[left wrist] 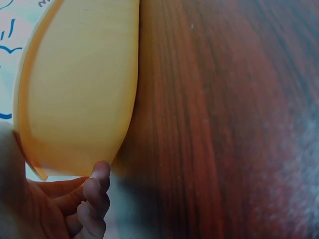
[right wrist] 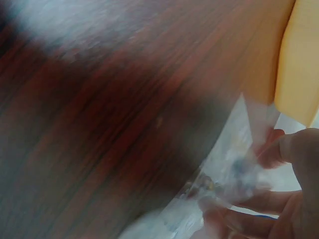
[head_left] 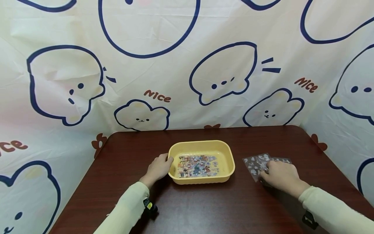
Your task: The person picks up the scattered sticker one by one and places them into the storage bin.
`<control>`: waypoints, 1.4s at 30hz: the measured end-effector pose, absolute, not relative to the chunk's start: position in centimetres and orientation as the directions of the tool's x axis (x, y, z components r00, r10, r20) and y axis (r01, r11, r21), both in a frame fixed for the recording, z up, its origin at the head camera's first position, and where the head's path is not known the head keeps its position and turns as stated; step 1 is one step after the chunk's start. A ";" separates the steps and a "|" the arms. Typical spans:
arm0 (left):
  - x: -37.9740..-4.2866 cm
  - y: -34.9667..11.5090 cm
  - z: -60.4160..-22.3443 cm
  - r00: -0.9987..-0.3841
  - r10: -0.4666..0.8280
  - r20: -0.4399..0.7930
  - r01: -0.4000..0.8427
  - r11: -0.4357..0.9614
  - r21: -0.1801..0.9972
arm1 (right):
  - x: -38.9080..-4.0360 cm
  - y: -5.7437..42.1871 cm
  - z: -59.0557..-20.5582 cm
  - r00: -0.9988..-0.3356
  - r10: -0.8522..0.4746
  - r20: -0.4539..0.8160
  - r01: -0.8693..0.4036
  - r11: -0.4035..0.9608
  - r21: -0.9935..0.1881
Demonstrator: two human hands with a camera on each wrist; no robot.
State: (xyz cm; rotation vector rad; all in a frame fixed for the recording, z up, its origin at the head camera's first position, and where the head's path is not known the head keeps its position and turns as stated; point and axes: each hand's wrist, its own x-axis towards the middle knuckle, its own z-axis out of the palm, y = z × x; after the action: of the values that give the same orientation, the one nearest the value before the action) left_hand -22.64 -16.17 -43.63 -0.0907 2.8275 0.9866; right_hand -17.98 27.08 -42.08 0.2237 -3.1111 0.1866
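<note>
Head view: nearest, a bare stretch of dark table (head_left: 204, 211), flanked by the left sleeve (head_left: 125, 208) and right sleeve (head_left: 333, 208), both angled inward from the near corners. Beyond, at right, pinched in the bent fingers of the right hand (head_left: 281, 177), a clear, white-patterned bag (head_left: 254, 162). Blurred in the right wrist view; impossible to tell raised from resting, or one bag from two overlapping. Liable to slip or tear, given such thin-looking film, or to spill any contents if tugged sharply. Posed palm down, with thumb drawn in toward the fingers. At much the same reach, well apart to the left, a yellow tub (head_left: 201, 180), standing mid-table with small colourful pieces (head_left: 198, 165) spread across the bottom. Likely to slide or tip, scattering those pieces, if pressed hard at one end. Clamped at just that end, the left, by the left hand (head_left: 159, 167), with thumb at the rim and fingers bent against the outer wall. Farthest, behind the table's back edge, cloth (head_left: 175, 74) printed with blue-outlined cartoon heads.
</note>
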 end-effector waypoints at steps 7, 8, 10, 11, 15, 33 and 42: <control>-22.6 -16.2 -43.7 -0.988 -0.008 -0.154 -0.103 0.782 0.615 | -18.0 27.3 -41.5 -0.990 -0.141 -0.011 -0.137 0.976 -0.170; -22.6 -16.2 -43.7 -0.988 -0.009 -0.154 -0.103 0.782 0.615 | -18.0 27.3 -41.4 -0.990 -0.141 -0.008 -0.138 0.975 -0.172; -22.6 -16.2 -43.7 -0.988 -0.008 -0.154 -0.102 0.782 0.615 | -18.1 27.5 -41.3 -0.990 -0.141 0.014 -0.142 0.976 -0.167; -22.6 -16.2 -43.7 -0.988 -0.008 -0.154 -0.102 0.781 0.616 | -18.2 27.5 -41.3 -0.990 -0.139 0.027 -0.141 0.976 -0.165; -22.6 -16.2 -43.7 -0.988 -0.007 -0.156 -0.104 0.780 0.617 | -18.6 27.8 -40.7 -0.987 -0.120 0.103 -0.135 0.980 -0.149; -22.7 -16.3 -43.7 -0.987 -0.012 -0.159 -0.108 0.785 0.611 | -18.9 27.7 -35.9 -0.980 -0.138 0.143 -0.156 0.980 -0.123; -22.7 -16.3 -43.8 -0.988 -0.007 -0.152 -0.101 0.781 0.616 | -19.2 27.8 -34.8 -0.985 -0.133 0.108 -0.158 0.952 -0.264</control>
State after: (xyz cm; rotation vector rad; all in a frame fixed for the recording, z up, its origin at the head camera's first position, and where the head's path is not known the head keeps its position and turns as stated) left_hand -22.67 -16.32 -43.81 -0.0864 2.8299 0.9911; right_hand -19.16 27.82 -34.83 0.2250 -3.0149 0.4186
